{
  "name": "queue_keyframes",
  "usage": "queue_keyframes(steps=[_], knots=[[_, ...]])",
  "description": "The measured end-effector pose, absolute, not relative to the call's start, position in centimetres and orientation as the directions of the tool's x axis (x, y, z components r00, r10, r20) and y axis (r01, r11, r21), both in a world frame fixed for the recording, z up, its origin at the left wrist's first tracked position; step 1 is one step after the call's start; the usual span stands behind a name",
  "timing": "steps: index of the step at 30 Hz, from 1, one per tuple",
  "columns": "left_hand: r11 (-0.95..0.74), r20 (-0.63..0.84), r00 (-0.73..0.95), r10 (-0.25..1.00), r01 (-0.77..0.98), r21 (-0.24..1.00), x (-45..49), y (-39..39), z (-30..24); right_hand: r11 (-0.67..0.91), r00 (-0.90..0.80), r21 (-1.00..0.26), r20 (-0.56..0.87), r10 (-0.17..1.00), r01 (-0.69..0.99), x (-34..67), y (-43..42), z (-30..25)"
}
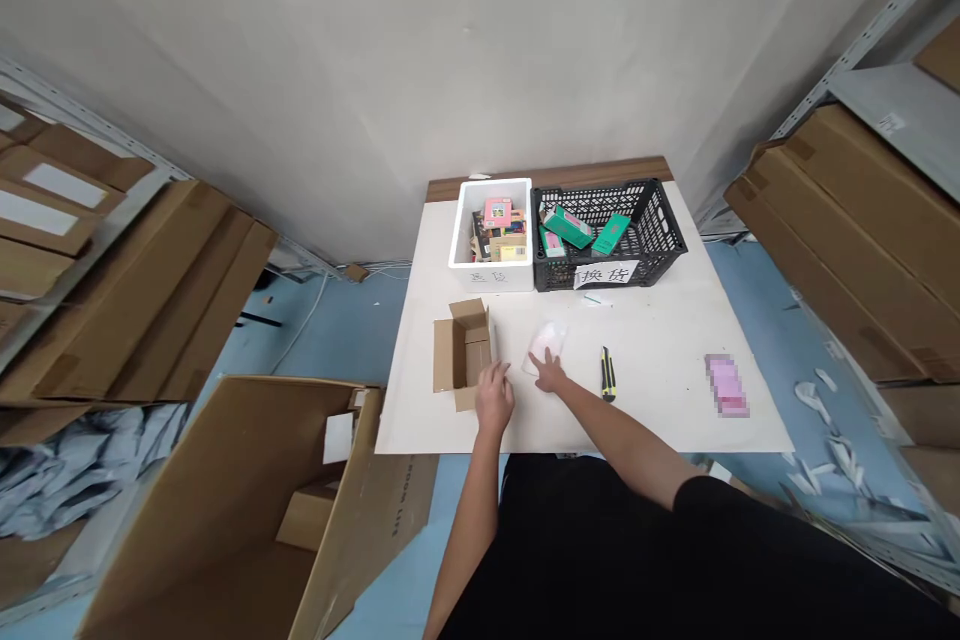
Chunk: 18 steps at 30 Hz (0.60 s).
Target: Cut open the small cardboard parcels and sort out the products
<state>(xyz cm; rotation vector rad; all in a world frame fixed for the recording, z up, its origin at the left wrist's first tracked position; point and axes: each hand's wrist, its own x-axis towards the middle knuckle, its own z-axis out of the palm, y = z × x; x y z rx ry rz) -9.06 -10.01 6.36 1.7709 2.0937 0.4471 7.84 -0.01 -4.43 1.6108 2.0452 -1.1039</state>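
An open cardboard box stands on the table with its flaps folded out. My left hand is at the box's near right corner, fingers bent around the edge there. To the right of it, my right hand rests with fingers spread on a small packet in clear plastic, whitish with a little pink, lying flat. What is inside the packet is too faint to make out. Right of my right forearm lies a black and yellow box cutter.
Behind are a white foam bin of small boxes and a black plastic crate holding green boxes. A pink blurred item lies at the table's right. A large open carton stands on the floor at left; shelves with cartons flank both sides.
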Motion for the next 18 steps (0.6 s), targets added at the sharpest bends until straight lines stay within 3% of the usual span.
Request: queue_keyframes(steps=[3,7,10,13,18], knots=[[0.071,-0.111,-0.018,0.994,0.863,0.499,-6.7,-9.8,5.5,0.096,-0.286,-0.301,-0.689,0.666,0.949,7.5,-0.9,-5.8],[0.108,-0.227,0.001,0.974,0.878,0.466,-7.0,-9.3,4.0,0.115,-0.294,-0.297,-0.68,0.672,0.948,8.2,-0.6,-5.9],[0.177,-0.323,-0.027,0.946,0.878,0.445,-7.4,-7.9,2.7,0.13,-0.387,-0.421,-0.611,0.69,0.898,9.7,-0.4,-5.8],[0.258,-0.401,-0.064,0.914,0.854,0.451,-6.8,-5.9,1.1,0.197,-0.499,-0.587,-0.411,0.763,0.785,12.0,-1.0,-6.1],[0.415,-0.485,-0.124,0.866,0.718,0.558,-4.5,-2.7,-2.1,0.261,-0.531,-0.688,-0.211,0.821,0.677,16.0,-2.3,-6.1]])
